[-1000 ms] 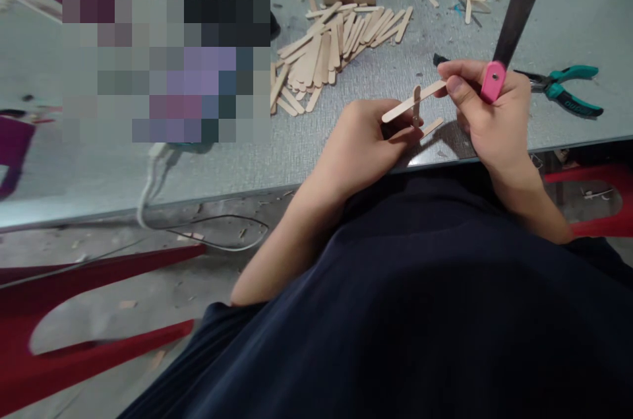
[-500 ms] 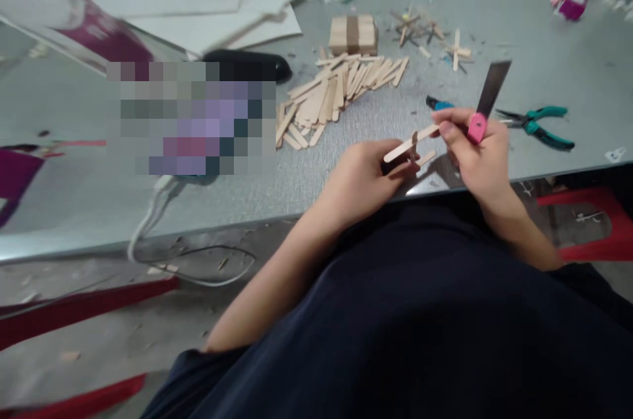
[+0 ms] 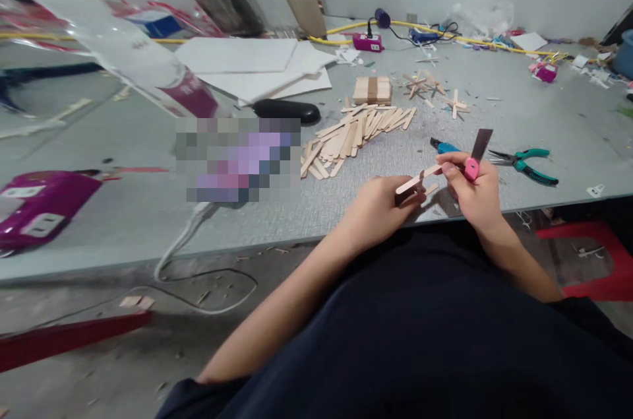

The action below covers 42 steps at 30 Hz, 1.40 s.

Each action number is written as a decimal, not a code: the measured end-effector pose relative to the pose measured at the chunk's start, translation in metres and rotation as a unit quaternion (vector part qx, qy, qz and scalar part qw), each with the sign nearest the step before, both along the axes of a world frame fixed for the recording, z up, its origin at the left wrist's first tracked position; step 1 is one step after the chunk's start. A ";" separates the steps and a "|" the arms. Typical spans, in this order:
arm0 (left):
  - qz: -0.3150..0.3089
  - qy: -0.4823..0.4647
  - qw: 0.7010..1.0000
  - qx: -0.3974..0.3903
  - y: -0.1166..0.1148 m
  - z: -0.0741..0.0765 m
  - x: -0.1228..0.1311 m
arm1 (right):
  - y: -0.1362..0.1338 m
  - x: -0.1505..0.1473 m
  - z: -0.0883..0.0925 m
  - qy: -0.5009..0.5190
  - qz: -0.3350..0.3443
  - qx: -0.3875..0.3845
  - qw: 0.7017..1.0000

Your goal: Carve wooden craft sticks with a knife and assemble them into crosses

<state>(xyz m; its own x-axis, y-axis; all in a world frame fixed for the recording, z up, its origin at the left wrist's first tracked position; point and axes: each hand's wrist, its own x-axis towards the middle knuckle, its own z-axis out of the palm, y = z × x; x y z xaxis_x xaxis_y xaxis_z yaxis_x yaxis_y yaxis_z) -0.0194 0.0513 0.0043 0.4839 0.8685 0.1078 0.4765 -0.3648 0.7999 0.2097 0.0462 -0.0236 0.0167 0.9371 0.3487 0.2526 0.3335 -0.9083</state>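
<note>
My right hand [image 3: 475, 191] is closed, pinching the far end of a wooden craft stick [image 3: 409, 187] between thumb and finger. A pink-handled cutter blade [image 3: 481, 147] is held in the same hand, its dark blade pointing up and away. My left hand [image 3: 378, 208] is closed around the near side of the stick, its fingertips partly hidden. A narrow brown strip [image 3: 421, 177] crosses the stick between the hands. Another pale stick end [image 3: 432, 193] shows below. Beyond lies a heap of loose craft sticks [image 3: 353, 135], with a banded bundle of sticks [image 3: 363, 91] behind it.
Green-handled pliers [image 3: 534, 166] and a blue-handled tool [image 3: 446, 147] lie by my right hand. Small crossed-stick pieces [image 3: 455, 104] sit farther back. A black case [image 3: 287, 111], white boards [image 3: 237, 56], a plastic-wrapped item [image 3: 133, 46] and purple power sockets [image 3: 47, 211] occupy the left side.
The camera view has tilted up, so more of the table's back and the wall shows. Both hands keep nearly the same hold on the stick.
</note>
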 end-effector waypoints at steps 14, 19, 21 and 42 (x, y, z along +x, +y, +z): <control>0.144 -0.010 0.989 0.016 0.004 -0.006 -0.003 | -0.010 0.002 0.006 -0.101 -0.065 0.086 0.989; 0.163 -0.011 0.986 0.037 0.008 -0.010 -0.007 | -0.005 0.017 0.015 -0.275 0.029 0.033 0.960; 0.196 0.010 0.978 0.062 0.010 -0.010 -0.010 | 0.000 0.020 0.018 -0.332 0.065 0.003 0.941; 0.025 0.154 0.968 0.199 -0.028 -0.023 -0.017 | -0.003 0.034 0.034 -0.374 0.169 -0.026 0.912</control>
<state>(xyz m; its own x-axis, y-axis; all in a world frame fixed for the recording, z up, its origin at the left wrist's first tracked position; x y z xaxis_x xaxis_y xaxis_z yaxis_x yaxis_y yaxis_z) -0.0360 0.0230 -0.0183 0.5044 0.8114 0.2953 0.6950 -0.5845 0.4188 0.2433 0.0428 0.0101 -0.5001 0.8604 0.0985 0.6982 0.4679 -0.5418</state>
